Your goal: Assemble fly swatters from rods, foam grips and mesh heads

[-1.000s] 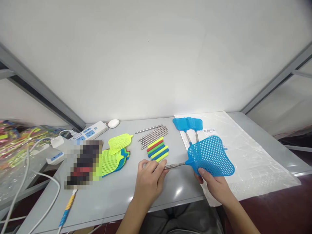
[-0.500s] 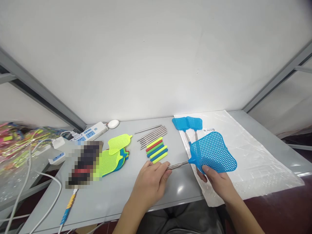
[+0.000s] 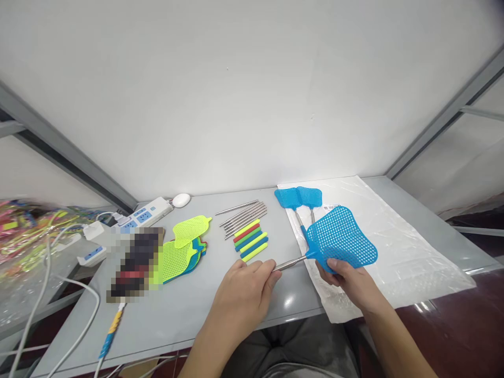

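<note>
A blue fly swatter (image 3: 343,236) with a perforated head and a metal rod is held between both my hands. My left hand (image 3: 242,294) is closed around the rod's lower end, hiding whatever grip sits there. My right hand (image 3: 356,286) pinches the lower edge of the blue head, thumb on top and fingers beneath. Just beyond my left hand lie several coloured handle tubes (image 3: 252,242) in yellow, red, green and blue. Several metal rods (image 3: 244,216) rest behind them. Two other blue swatters (image 3: 309,196) lie at the back, partly on a white plastic bag (image 3: 397,252).
Yellow-green swatter heads (image 3: 176,261) are stacked over blue ones on the left of the grey table (image 3: 165,317). A pixelated dark object (image 3: 136,265) with a cable (image 3: 110,333) lies beside them. Power strips (image 3: 151,211) and bags of colourful items (image 3: 31,252) are further left.
The whole view has shifted slightly. Both hands keep their hold on the blue swatter, and the right fingers sit a little further under its head.
</note>
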Tool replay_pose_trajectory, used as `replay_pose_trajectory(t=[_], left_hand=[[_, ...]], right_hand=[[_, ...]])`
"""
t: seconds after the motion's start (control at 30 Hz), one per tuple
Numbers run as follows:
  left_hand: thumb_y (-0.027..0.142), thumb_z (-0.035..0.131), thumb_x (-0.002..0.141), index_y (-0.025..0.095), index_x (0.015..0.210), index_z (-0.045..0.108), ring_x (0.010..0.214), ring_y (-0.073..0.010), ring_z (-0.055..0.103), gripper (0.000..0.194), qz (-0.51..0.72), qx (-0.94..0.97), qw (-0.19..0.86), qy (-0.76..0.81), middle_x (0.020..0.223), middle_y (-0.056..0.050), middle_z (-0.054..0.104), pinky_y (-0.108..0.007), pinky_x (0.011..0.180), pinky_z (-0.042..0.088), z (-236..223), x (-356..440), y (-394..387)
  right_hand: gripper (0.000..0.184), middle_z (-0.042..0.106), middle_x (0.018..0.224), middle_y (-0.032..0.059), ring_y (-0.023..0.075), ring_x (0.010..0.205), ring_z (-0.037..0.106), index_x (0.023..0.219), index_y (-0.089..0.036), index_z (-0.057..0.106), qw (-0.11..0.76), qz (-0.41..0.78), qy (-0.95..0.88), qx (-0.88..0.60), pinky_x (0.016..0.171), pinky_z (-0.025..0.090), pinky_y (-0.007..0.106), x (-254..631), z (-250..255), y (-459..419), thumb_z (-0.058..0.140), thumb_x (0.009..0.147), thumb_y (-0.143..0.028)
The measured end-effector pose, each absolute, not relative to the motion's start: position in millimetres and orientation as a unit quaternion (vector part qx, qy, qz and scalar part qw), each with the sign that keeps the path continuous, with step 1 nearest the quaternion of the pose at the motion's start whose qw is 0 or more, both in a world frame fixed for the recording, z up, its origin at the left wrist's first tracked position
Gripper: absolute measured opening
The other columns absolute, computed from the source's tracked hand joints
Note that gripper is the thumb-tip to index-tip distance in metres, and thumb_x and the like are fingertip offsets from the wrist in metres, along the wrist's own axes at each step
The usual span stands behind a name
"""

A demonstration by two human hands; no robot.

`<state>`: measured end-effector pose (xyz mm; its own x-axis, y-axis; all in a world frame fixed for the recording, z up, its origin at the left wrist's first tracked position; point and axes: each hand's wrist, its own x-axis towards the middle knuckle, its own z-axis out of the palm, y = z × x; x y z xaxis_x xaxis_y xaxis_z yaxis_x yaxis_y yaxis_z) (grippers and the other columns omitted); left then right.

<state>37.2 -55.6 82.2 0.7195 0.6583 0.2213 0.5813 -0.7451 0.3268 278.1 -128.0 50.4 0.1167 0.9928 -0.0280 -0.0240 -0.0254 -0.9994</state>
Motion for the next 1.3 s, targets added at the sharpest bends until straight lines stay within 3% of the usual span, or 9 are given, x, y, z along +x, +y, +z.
replay_pose_trajectory(t=[0.2, 0.33, 0.5, 0.83, 0.93, 1.07, 1.3], left_hand=[[0.030, 0.037, 0.102, 0.024, 0.086, 0.059, 0.059, -0.0184, 0.054, 0.028, 0.162, 0.913, 0.118, 0.356, 0.070, 0.001, 0.066, -0.031, 0.061, 0.035, 83.3, 45.4, -54.5], [0.029, 0.039, 0.101, 0.023, 0.081, 0.055, 0.057, -0.0191, 0.055, 0.026, 0.160, 0.910, 0.090, 0.371, 0.068, 0.001, 0.065, -0.030, 0.059, 0.033, 74.8, 53.3, -56.9], [0.029, 0.038, 0.101, 0.023, 0.077, 0.050, 0.048, -0.0196, 0.051, 0.027, 0.195, 0.906, 0.002, 0.376, 0.059, 0.002, 0.059, -0.031, 0.053, 0.024, 56.4, 61.0, -64.7], [0.032, 0.034, 0.103, 0.022, 0.074, 0.050, 0.050, -0.0188, 0.051, 0.034, 0.150, 0.894, 0.001, 0.421, 0.060, 0.000, 0.060, -0.032, 0.054, 0.018, 56.9, 77.3, -66.1], [0.032, 0.034, 0.103, 0.022, 0.078, 0.052, 0.055, -0.0205, 0.055, 0.032, 0.091, 0.890, 0.047, 0.445, 0.067, -0.001, 0.063, -0.032, 0.055, 0.018, 63.1, 84.6, -64.4], [0.032, 0.032, 0.103, 0.022, 0.084, 0.052, 0.063, -0.0207, 0.059, 0.030, 0.039, 0.867, 0.200, 0.454, 0.074, -0.001, 0.065, -0.030, 0.054, 0.018, 77.6, 96.3, -57.2], [0.037, 0.028, 0.102, 0.024, 0.096, 0.056, 0.076, -0.0219, 0.061, 0.031, 0.122, 0.813, 0.430, 0.373, 0.090, -0.003, 0.069, -0.029, 0.061, 0.030, 76.1, 120.6, -57.7]], right_hand=[[0.037, 0.044, 0.056, -0.0039, 0.0132, 0.052, 0.040, 0.065, -0.022, 0.044, 0.604, 0.434, -0.393, -0.541, 0.056, 0.034, 0.031, 272.5, 55.2, -115.2, 0.051, 0.094, -0.046], [0.034, 0.039, 0.054, -0.0067, 0.0119, 0.048, 0.037, 0.068, -0.023, 0.043, 0.651, 0.417, -0.361, -0.521, 0.051, 0.033, 0.030, 262.5, 60.7, -103.5, 0.059, 0.091, -0.043], [0.034, 0.046, 0.062, -0.0039, 0.0127, 0.057, 0.046, 0.067, -0.022, 0.046, 0.621, 0.390, -0.390, -0.557, 0.055, 0.037, 0.029, 258.3, 64.4, -100.5, 0.063, 0.089, -0.041], [0.035, 0.041, 0.059, -0.0063, 0.0110, 0.051, 0.040, 0.068, -0.023, 0.043, 0.628, 0.380, -0.386, -0.559, 0.052, 0.034, 0.029, 261.1, 57.0, -93.9, 0.061, 0.090, -0.043], [0.036, 0.042, 0.058, -0.0058, 0.0114, 0.052, 0.041, 0.067, -0.023, 0.044, 0.621, 0.379, -0.374, -0.576, 0.053, 0.035, 0.029, 266.1, 57.2, -93.8, 0.061, 0.090, -0.044], [0.043, 0.037, 0.053, -0.0064, 0.0117, 0.052, 0.039, 0.062, -0.023, 0.038, 0.623, 0.393, -0.358, -0.574, 0.056, 0.035, 0.029, 274.1, 55.3, -95.8, 0.058, 0.091, -0.047], [0.042, 0.045, 0.059, -0.0030, 0.0134, 0.060, 0.045, 0.066, -0.020, 0.053, 0.533, 0.441, -0.359, -0.627, 0.061, 0.037, 0.028, 270.9, 43.7, -102.3, 0.061, 0.085, -0.057]])
